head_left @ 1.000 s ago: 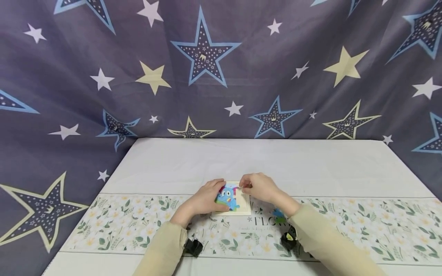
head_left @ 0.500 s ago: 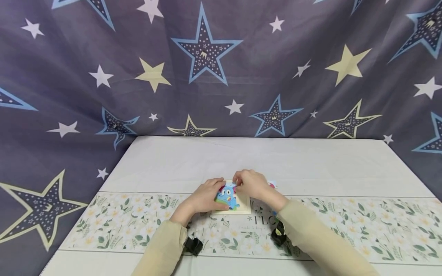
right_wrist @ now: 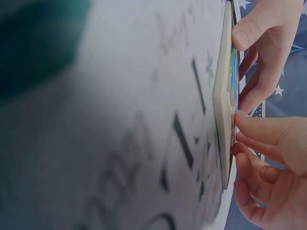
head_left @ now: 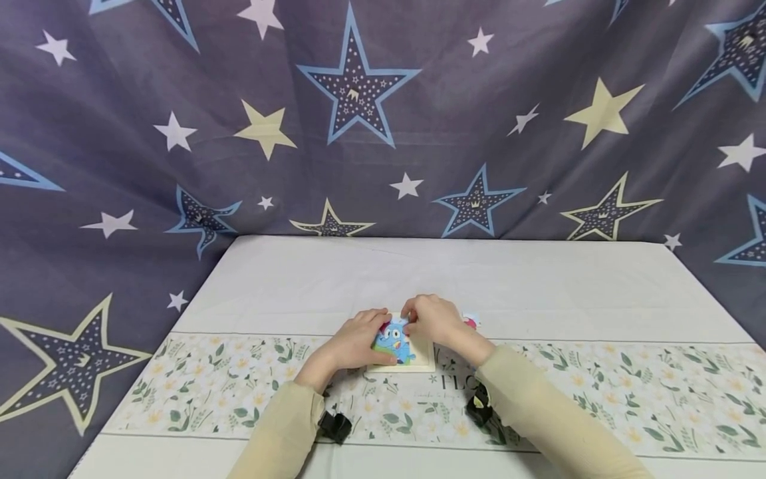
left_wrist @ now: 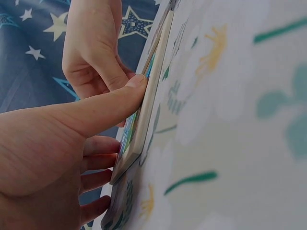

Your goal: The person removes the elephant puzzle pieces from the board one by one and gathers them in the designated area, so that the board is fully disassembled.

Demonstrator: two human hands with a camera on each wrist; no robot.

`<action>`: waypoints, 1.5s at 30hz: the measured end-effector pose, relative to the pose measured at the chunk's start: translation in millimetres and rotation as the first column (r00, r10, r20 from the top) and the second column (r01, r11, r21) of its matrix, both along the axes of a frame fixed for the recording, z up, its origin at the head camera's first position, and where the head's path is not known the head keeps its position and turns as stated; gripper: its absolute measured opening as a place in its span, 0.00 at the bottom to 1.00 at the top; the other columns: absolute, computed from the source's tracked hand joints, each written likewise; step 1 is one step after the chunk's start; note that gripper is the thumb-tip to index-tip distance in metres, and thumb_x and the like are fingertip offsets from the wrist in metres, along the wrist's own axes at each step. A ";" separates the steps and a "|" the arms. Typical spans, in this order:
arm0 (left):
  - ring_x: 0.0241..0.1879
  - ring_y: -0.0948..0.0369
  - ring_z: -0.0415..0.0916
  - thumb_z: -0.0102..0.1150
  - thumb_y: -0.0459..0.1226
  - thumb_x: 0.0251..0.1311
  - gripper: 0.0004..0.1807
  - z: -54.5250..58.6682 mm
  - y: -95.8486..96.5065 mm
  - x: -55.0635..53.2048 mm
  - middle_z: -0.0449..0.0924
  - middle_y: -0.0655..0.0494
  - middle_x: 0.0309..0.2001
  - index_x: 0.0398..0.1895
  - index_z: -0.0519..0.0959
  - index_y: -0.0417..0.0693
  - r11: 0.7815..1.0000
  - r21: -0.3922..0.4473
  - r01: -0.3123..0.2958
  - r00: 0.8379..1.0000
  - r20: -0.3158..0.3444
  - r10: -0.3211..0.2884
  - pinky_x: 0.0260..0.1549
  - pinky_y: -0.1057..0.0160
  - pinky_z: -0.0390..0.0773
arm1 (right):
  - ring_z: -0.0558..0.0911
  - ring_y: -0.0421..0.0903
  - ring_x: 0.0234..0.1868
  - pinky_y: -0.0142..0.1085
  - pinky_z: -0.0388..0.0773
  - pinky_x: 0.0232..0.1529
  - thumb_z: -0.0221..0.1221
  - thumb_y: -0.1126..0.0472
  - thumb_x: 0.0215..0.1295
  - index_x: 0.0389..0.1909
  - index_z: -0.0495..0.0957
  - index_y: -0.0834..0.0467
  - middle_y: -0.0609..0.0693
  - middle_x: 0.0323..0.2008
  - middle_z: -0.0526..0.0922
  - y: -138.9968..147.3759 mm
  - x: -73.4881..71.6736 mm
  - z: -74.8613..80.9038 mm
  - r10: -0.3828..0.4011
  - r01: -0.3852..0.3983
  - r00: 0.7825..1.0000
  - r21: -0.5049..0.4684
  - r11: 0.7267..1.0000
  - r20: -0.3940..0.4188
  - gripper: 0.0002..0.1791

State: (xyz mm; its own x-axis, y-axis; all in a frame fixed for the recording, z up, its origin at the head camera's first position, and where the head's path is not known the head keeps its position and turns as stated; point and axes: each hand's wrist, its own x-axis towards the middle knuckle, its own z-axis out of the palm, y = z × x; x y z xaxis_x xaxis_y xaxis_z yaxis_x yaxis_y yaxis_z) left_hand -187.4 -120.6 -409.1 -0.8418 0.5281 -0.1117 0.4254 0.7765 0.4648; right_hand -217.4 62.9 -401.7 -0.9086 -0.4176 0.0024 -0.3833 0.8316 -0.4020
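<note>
A small square wooden jigsaw puzzle board (head_left: 423,364) lies flat on the table, its tray partly filled by a blue cartoon creature picture (head_left: 393,338). The bare wood of the tray shows on the right side. My left hand (head_left: 356,341) grips the board from the left, thumb on the near edge (left_wrist: 136,80) and fingers round the far side. My right hand (head_left: 437,319) is over the board's upper part, thumb and fingertips (right_wrist: 243,115) pinching a puzzle piece at the picture's top right; the fingers mostly hide that piece.
A loose puzzle piece (head_left: 471,321) with pink on it lies just beyond my right wrist. The white table (head_left: 335,279) carries a floral printed band (head_left: 239,372). A star-patterned curtain (head_left: 383,166) hangs behind the table.
My right hand has moved slightly left over the board, toward the picture's top. The loose pink piece has come into view, while a blue-green piece is now hidden by the right arm.
</note>
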 end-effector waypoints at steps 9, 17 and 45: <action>0.67 0.49 0.50 0.62 0.54 0.49 0.45 -2.9 -0.9 0.5 0.55 0.46 0.68 0.66 0.58 0.40 1.000 0.006 0.003 1.000 -0.009 -0.003 0.62 0.46 0.54 | 0.76 0.40 0.27 0.37 0.74 0.29 0.67 0.55 0.50 0.37 0.81 0.53 0.43 0.25 0.80 -0.1 0.6 -1.9 -0.003 0.003 1.000 -0.003 1.000 -0.003 0.12; 0.67 0.49 0.50 0.62 0.53 0.49 0.45 -1.8 -1.0 0.2 0.55 0.46 0.68 0.66 0.58 0.40 1.000 0.014 0.001 1.000 -0.008 -0.001 0.62 0.46 0.54 | 0.75 0.39 0.25 0.35 0.73 0.27 0.67 0.56 0.50 0.38 0.81 0.54 0.43 0.23 0.78 -0.8 -0.7 -1.9 -0.007 0.008 0.999 0.006 1.000 -0.034 0.13; 0.67 0.48 0.50 0.62 0.54 0.49 0.46 -3.7 -0.9 -0.7 0.54 0.45 0.68 0.67 0.57 0.40 1.000 0.011 0.002 1.000 0.001 -0.002 0.62 0.45 0.53 | 0.80 0.42 0.31 0.37 0.75 0.31 0.64 0.62 0.53 0.32 0.77 0.51 0.45 0.28 0.83 1.6 2.1 0.1 -0.006 0.004 1.000 -0.087 0.996 -0.024 0.07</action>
State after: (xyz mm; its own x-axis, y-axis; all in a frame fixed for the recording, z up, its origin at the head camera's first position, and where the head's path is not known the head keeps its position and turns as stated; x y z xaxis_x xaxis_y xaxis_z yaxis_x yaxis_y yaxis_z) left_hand -188.0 -121.5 -412.8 -0.8404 0.5313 -0.1071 0.4267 0.7704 0.4738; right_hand -215.2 64.5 -401.6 -0.9101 -0.4100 0.0605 -0.3893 0.7957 -0.4640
